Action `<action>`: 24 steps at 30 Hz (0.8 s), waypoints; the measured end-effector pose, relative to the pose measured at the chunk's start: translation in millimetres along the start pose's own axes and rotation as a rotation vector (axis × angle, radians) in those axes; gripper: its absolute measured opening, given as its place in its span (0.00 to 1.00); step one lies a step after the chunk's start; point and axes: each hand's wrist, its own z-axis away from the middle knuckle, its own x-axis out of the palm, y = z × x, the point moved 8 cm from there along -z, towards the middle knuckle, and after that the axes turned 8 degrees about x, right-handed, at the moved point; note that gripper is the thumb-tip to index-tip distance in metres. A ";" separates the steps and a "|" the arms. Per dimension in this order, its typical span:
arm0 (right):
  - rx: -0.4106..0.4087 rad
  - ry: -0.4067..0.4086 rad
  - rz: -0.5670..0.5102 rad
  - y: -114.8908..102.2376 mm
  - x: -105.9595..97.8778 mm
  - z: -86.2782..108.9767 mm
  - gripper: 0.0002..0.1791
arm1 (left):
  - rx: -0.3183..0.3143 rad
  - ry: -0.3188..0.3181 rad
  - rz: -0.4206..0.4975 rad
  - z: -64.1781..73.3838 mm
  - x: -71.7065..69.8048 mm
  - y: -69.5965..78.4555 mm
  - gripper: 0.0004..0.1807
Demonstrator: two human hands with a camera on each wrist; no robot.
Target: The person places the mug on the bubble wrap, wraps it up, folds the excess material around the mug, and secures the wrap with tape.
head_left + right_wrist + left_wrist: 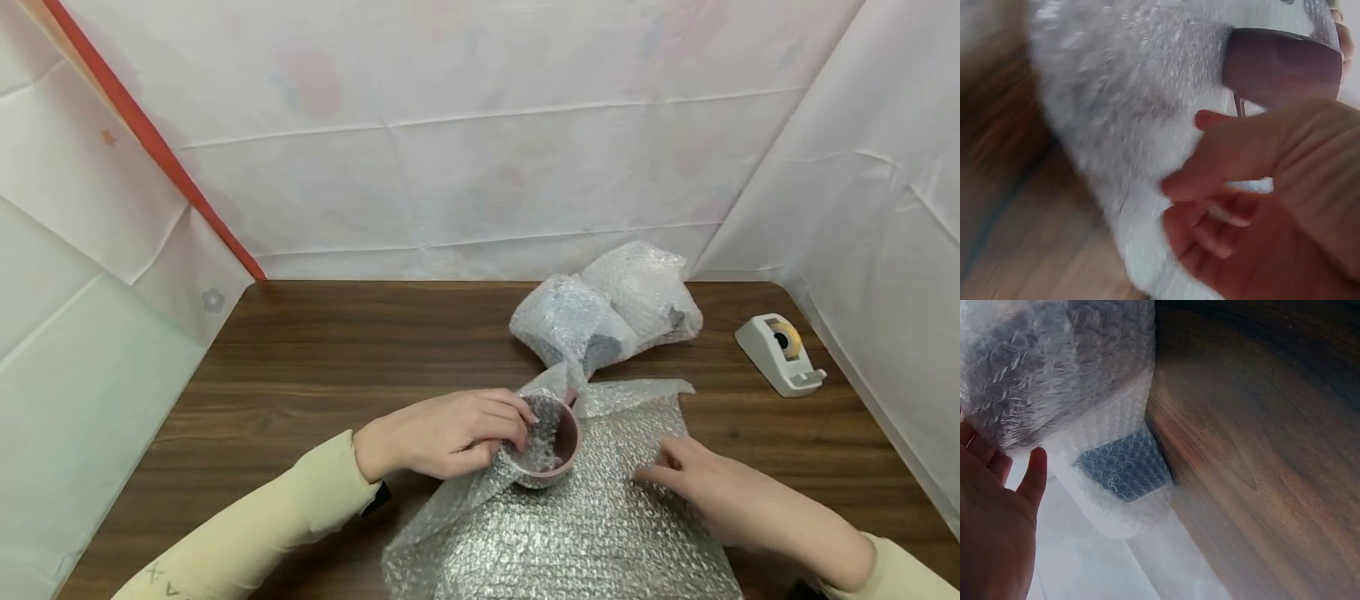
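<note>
A pinkish-purple mug [569, 439] stands on a sheet of bubble wrap [570, 533], its handle towards the far side. My left hand [457, 433] is at the mug's left rim, fingers bent over a flap of the wrap that dips into the mug. In the left wrist view, wrap [1054, 369] covers some of those fingertips, and the thumb stands apart. Over the sheet's right part is my right hand [720, 492], fingers loosely curled, with nothing seen between them. The right wrist view shows the mug's side [1282, 69] beyond this hand and is blurred.
Two bubble-wrapped bundles, a nearer one [566, 317] and a farther one [645, 287], lie behind the mug. A white tape dispenser [780, 354] sits at the right of the brown wooden table [315, 358]. Pale sheeting [450, 167] hangs around the back and sides.
</note>
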 end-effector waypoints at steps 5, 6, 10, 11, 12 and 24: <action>0.136 -0.214 -0.006 10.4 20.0 24.0 0.53 | 0.007 0.002 0.011 0.3 0.0 0.0 0.16; 0.130 -0.221 -0.017 9.9 22.3 27.4 0.53 | 0.008 0.004 0.012 0.3 -0.1 0.1 0.16; 0.139 -0.259 -0.069 10.0 31.5 40.8 0.43 | 0.006 0.010 0.018 -0.6 0.2 -0.1 0.15; 0.131 -0.255 -0.073 9.0 33.6 44.0 0.41 | 0.004 0.010 0.019 -0.9 0.4 -0.2 0.15; 0.115 -0.244 -0.070 7.3 35.6 46.8 0.40 | 0.001 0.010 0.022 -1.1 0.4 -0.2 0.15; -0.103 -0.042 -0.129 -28.4 -12.0 33.4 0.14 | 0.010 0.026 0.054 -1.7 -2.2 1.2 0.14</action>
